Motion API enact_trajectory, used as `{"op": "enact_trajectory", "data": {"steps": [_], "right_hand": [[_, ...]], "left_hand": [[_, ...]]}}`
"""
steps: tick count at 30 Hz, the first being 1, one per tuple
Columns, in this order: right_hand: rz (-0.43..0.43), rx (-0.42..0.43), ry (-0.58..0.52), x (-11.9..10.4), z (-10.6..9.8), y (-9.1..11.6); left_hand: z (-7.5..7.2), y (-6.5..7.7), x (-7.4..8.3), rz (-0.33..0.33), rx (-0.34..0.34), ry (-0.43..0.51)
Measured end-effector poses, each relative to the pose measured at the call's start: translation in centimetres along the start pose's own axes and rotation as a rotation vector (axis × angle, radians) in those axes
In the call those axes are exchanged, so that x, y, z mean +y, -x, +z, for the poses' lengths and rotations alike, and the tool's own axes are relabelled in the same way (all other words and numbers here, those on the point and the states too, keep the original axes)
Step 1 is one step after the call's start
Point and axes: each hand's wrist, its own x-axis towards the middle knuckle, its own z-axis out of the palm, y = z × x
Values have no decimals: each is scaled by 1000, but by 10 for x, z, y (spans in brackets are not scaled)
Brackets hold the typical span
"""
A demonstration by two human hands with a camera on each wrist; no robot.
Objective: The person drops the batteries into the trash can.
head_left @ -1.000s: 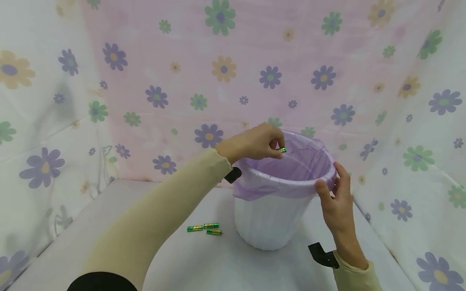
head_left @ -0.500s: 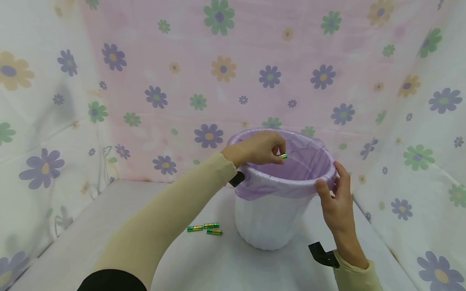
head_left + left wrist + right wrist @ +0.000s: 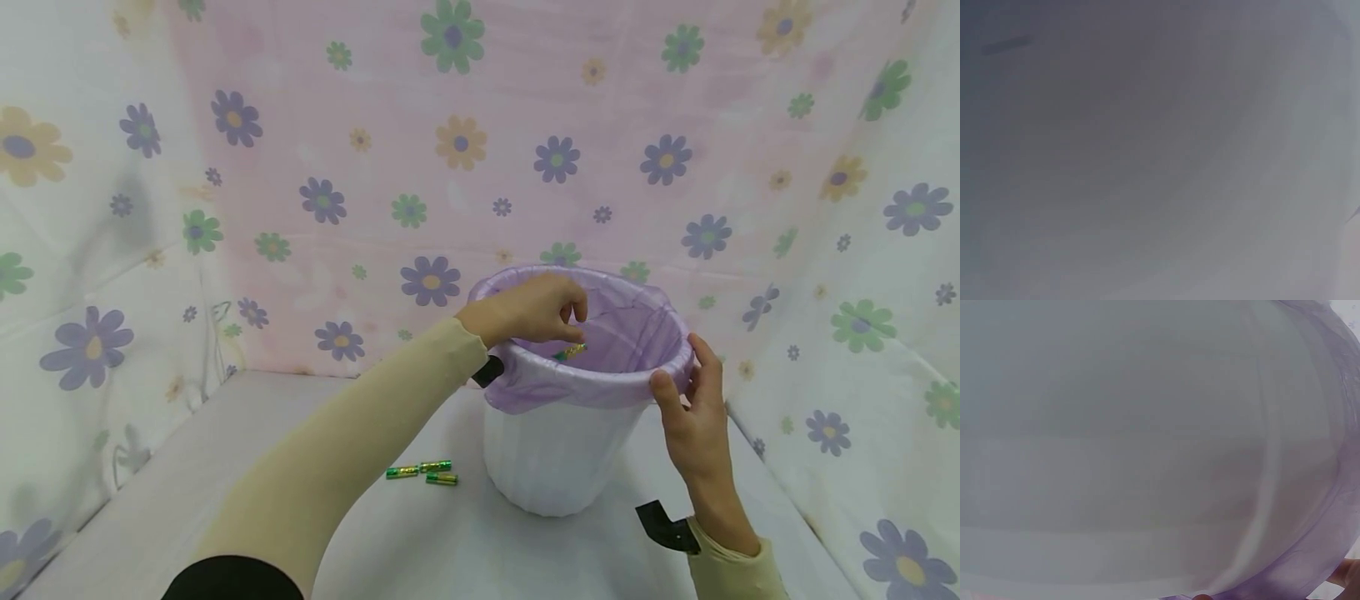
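Just below the loosened left hand (image 3: 534, 310), a battery (image 3: 571, 352) falls.

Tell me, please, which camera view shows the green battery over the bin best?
The head view: the green battery shows just below the left hand, inside the rim of the purple-lined bin. The left wrist view is a grey blur; the right wrist view shows only the bin's wall.

Green-gold battery (image 3: 571, 352) tilted, inside lined bin (image 3: 525, 467)
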Motion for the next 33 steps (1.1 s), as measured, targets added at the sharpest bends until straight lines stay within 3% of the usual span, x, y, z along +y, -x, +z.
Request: {"op": "enact_trajectory", "data": {"steps": [14, 21, 25, 33], "right_hand": [[8, 5, 3, -3, 1, 0], [12, 6, 6, -1, 0, 1], [10, 8, -8, -1, 0, 1], [8, 13, 4, 0, 1, 0]], "left_hand": [[-2, 2, 1, -12, 7, -9], [-7, 10, 1, 9, 35, 10], [-13, 22, 2, 37, 81, -8], [-26, 59, 2, 88, 192, -19]]}}
